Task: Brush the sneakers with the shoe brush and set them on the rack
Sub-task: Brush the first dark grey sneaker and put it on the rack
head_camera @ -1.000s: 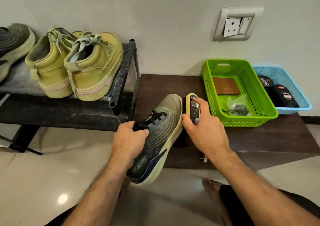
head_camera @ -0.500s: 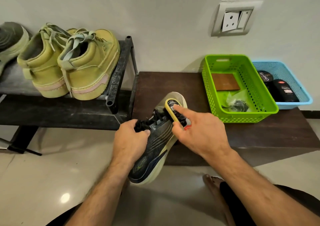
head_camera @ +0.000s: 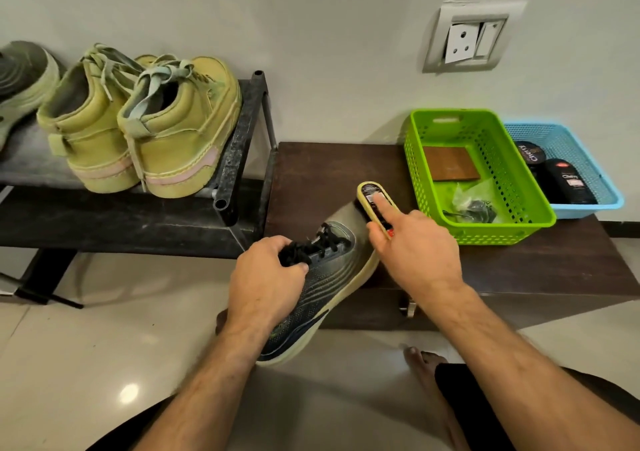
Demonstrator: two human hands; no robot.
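A dark knit sneaker (head_camera: 332, 277) with a pale sole is tilted toe-up against the edge of a low brown table (head_camera: 325, 170). My left hand (head_camera: 266, 281) grips it at the black laces. My right hand (head_camera: 412, 246) holds a yellow shoe brush (head_camera: 369, 192) pressed on the sneaker's toe, index finger stretched along the brush's back. The black rack (head_camera: 239, 146) stands at the left with a pair of olive-yellow high-top sneakers (head_camera: 145, 128) on it.
A grey-green shoe (head_camera: 20, 83) sits at the rack's far left. On the table stand a green basket (head_camera: 519, 215) holding a brown pad and a bag, and a blue basket (head_camera: 595, 205) with polish containers. My bare foot (head_camera: 420, 357) rests on the tiled floor.
My right hand turned the brush from upright beside the sneaker down onto the upper, then slid it up toward the toe. My left hand kept its grip on the laces.
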